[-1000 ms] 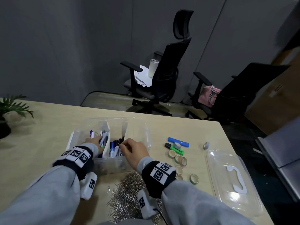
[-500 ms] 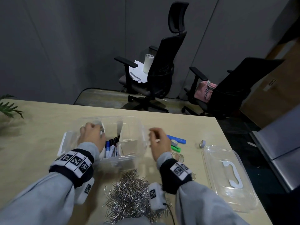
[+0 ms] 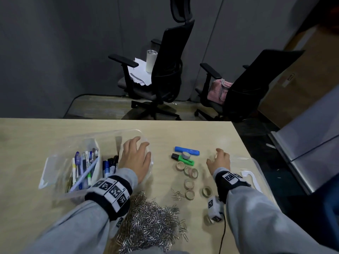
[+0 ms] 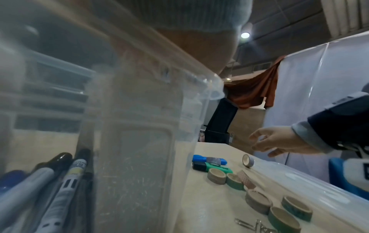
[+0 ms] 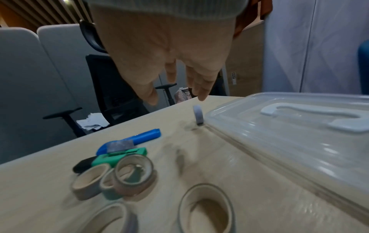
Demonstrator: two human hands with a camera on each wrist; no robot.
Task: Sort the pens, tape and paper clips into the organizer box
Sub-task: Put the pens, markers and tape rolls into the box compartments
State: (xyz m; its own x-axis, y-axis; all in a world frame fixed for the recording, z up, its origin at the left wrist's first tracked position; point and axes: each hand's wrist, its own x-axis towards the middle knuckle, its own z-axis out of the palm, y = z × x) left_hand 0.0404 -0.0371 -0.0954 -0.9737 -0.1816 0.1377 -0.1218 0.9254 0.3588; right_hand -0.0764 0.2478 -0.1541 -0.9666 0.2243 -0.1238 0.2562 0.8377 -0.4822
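Left hand (image 3: 136, 159) lies flat over the right end of the clear organizer box (image 3: 55, 167), fingers spread wide and straight, gripping nothing. Pens (image 3: 83, 166) fill the compartments left of that hand. Right hand (image 3: 220, 161) hovers above the desk (image 3: 216, 136) to the right of the box, fingers (image 5: 201, 88) loosely spread and pointing down, nothing held. Just below those fingertips a small grey tape roll (image 5: 198, 115) stands on edge, touching the clear lid (image 5: 289, 134). Between box and lid: a blue marker (image 3: 186, 150), a green highlighter (image 3: 183, 159), several tape rolls (image 3: 189, 184). Paper clips (image 3: 152, 224) are heaped in front of the box.
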